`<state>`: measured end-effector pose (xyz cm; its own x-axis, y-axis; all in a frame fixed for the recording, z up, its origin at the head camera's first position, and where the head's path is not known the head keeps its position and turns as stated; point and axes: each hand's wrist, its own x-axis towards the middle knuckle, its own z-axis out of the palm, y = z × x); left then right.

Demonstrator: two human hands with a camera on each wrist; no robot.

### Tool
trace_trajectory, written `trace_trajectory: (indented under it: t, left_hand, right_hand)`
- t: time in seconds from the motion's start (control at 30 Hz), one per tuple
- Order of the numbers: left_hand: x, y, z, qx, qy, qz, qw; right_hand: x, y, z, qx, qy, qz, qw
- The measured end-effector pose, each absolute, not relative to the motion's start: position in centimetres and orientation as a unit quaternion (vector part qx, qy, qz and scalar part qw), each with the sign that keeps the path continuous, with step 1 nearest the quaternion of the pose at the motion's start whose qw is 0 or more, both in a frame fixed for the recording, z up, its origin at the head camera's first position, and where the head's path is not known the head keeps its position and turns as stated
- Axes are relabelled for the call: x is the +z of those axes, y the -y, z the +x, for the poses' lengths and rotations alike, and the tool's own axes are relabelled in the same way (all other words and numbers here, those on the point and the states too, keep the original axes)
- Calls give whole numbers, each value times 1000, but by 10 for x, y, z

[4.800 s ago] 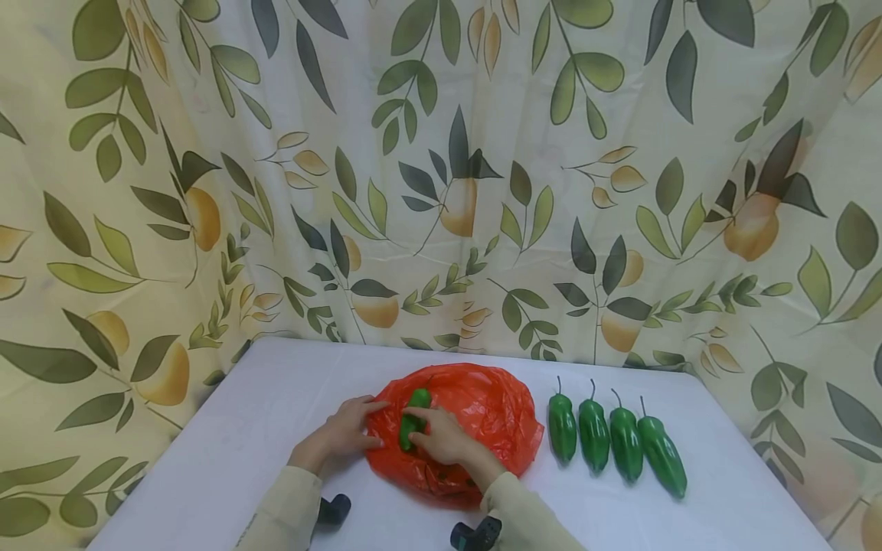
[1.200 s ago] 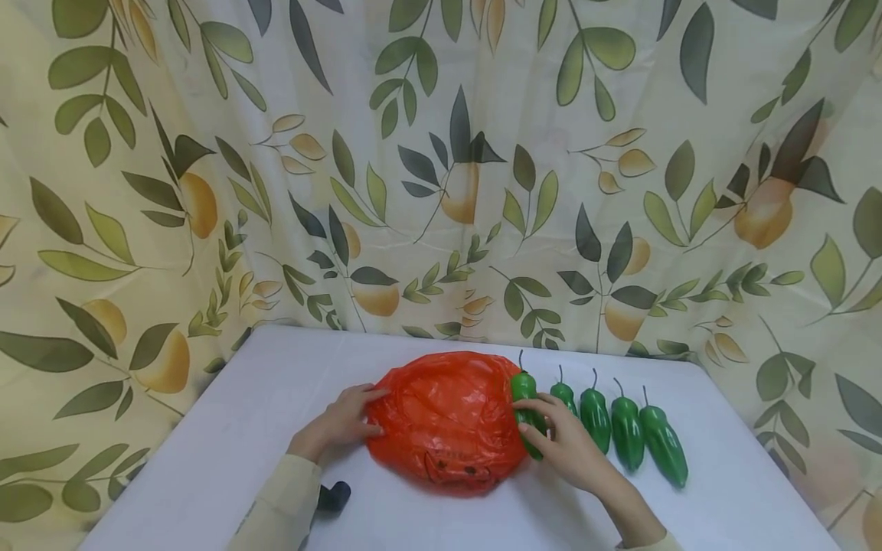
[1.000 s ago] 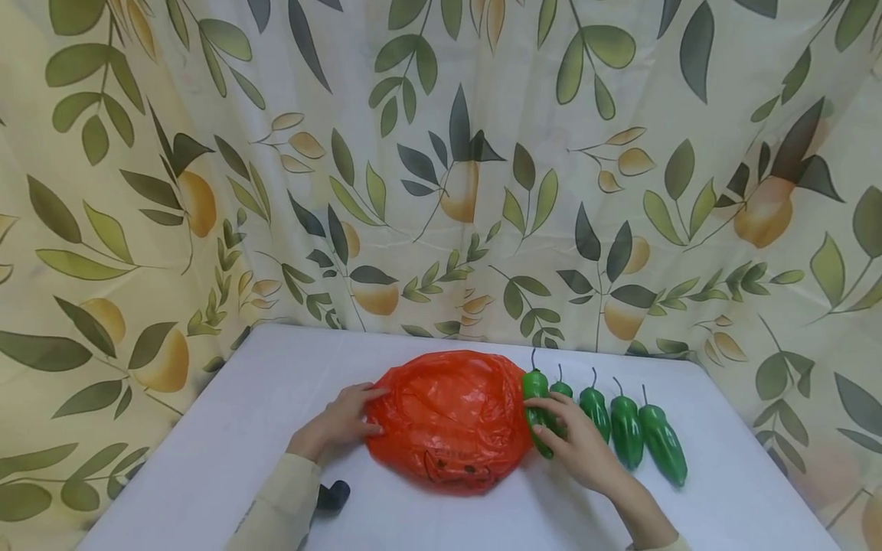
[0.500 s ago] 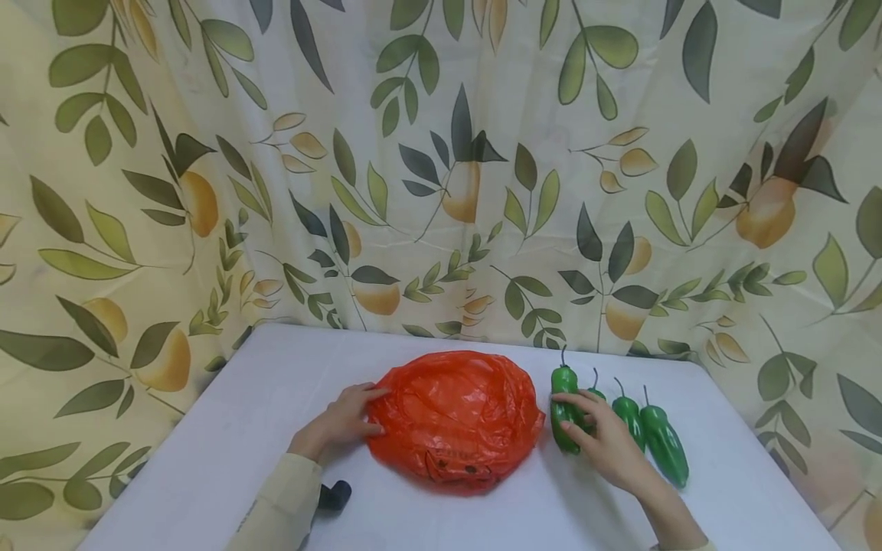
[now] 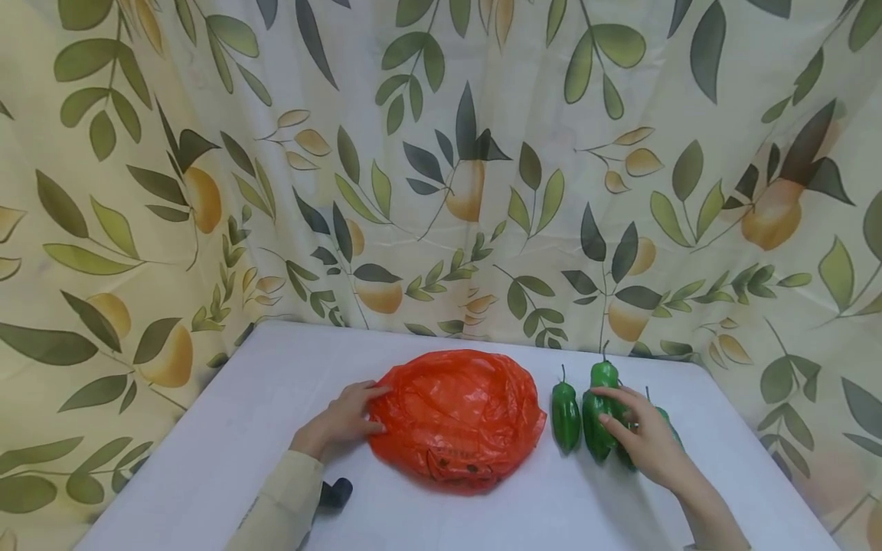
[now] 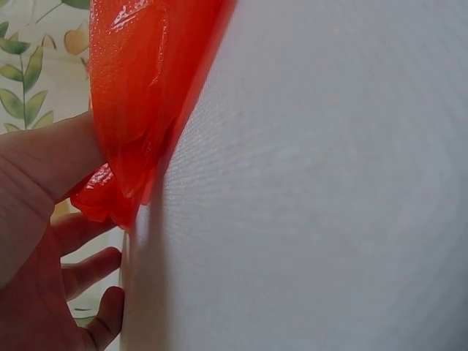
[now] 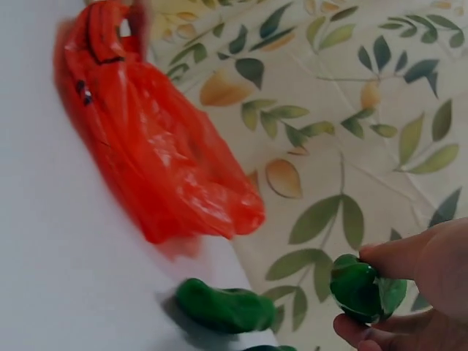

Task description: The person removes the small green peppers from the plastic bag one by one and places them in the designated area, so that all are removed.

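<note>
A red plastic bag [image 5: 458,413] lies spread on the white table. At its left side my left hand [image 5: 342,419] pinches the bag's edge between thumb and fingers; the left wrist view shows the red film [image 6: 139,80] in that grip. Over to the right, my right hand [image 5: 651,440] holds a green pepper [image 5: 604,373], stem pointing away, above other green peppers. The leftmost pepper [image 5: 566,418] on the table shows fully, and another pepper [image 5: 595,428] beside it in part. Those farther right are mostly covered by the hand and the held pepper [image 7: 357,287].
The white table [image 5: 427,524] ends at a patterned curtain [image 5: 441,252] with leaves and fruit at the back and sides. A black device [image 5: 335,493] sits at the left wrist. Between the bag and the pepper row runs a narrow strip of table.
My right hand has lifted a green pepper from the bag and carried it rightward, past the leftmost pepper and over the row. The left hand has stayed at the bag's edge.
</note>
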<state>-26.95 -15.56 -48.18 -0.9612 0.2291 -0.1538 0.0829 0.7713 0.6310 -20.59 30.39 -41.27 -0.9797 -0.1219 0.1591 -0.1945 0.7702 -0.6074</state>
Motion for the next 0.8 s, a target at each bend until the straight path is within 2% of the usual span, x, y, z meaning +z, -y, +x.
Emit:
trace_trajectory:
  t: [0.67, 0.8]
  left_hand:
    - [-484, 154, -272, 320, -938, 83, 106]
    - [-484, 154, -272, 319, -938, 85, 106]
  right_hand:
    - [-403, -357, -202, 310, 941, 72, 118]
    - [-403, -362, -202, 310, 944, 60, 101]
